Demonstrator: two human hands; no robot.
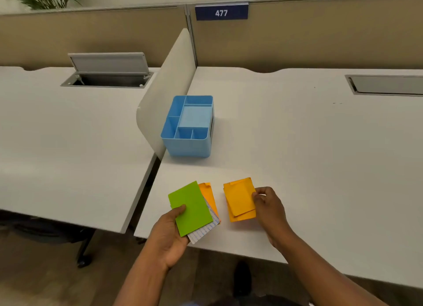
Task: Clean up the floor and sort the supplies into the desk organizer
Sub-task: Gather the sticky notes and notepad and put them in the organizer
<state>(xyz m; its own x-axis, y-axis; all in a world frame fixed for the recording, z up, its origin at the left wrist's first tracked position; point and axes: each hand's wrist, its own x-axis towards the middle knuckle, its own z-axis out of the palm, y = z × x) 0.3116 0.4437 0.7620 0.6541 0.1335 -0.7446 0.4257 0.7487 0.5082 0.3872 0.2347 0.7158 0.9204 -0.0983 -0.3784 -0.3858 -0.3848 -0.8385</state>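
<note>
Head view: white desk (309,132) against beige partitions, sign "477" (221,13) above. Blue desk organizer (188,127) stands beside the divider (169,83). Left hand (169,234) grips a green card (191,208) fanned over others, perhaps sticker sheets; right hand (270,205) pinches orange cards (240,199).

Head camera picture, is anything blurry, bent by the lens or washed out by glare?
Head view: wide-angle bending curves the desk edges and partition tops; light is soft and even, with no harsh glare; the blue organizer casts a faint shadow; the 477 sign reads clearly; both hands, left and right, and their cards look slightly soft; the floor below is dim.
</note>
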